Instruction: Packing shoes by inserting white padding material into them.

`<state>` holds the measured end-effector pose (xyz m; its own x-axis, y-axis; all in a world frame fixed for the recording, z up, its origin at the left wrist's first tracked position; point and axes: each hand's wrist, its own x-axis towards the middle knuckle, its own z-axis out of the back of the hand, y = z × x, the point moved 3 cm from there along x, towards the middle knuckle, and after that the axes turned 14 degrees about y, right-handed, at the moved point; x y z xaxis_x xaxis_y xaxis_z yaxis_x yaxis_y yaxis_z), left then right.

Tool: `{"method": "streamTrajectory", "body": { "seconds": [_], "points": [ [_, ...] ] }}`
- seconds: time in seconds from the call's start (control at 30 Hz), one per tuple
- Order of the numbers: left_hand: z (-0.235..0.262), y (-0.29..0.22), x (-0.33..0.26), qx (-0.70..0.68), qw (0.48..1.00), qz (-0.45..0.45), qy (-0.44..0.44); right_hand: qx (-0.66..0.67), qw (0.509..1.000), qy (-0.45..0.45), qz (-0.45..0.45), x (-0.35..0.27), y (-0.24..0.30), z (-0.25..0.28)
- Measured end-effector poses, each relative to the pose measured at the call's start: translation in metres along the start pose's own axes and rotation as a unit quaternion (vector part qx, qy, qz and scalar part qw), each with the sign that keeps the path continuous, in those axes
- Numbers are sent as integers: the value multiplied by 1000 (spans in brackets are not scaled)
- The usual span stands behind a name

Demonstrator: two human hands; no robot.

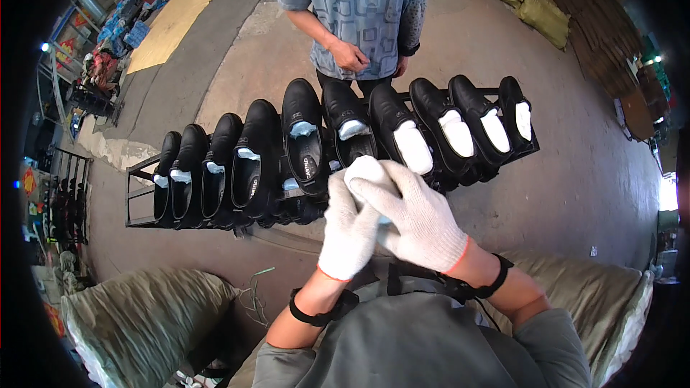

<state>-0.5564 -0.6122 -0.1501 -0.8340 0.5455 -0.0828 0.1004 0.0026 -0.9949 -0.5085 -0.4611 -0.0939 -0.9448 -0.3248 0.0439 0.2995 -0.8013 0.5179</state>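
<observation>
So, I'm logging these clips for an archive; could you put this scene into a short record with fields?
Hands: left hand and right hand, both in white knitted gloves
Grip: both closed around one white wad
Support: dark metal rack
Top row: ten black shoes
Filling: broad white inserts in the four at the right end; pale stuffing toward the toes of the others
Across the rack: another person, standing
Either side of wearer: khaki bundles

L hand (350, 226) & R hand (417, 215) are wearing white knit w/ orange cuff edging (334, 277); wad (365, 169) betw. them is appearing white, though partly hidden. Shoes (301, 103) are showing black, stuffing (413, 148) white to pale blue. Co-worker's shirt (363, 11) is displaying rectilinear motifs on grey-blue; bkgd. sacks (543, 19) are showing yellow-green.
</observation>
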Motion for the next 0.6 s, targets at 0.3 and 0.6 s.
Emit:
{"method": "streamTrajectory", "body": {
  "seconds": [0.3, 0.6],
  "points": [
    [23, 18, 3, 212, 977, -14, -31, 152, 960, -184, -148, 67, -63, -10],
    [6, 69, 7, 332, 935, -96, -78, -83, 986, -80, -123, 114, -38, -27]
  ]
}}
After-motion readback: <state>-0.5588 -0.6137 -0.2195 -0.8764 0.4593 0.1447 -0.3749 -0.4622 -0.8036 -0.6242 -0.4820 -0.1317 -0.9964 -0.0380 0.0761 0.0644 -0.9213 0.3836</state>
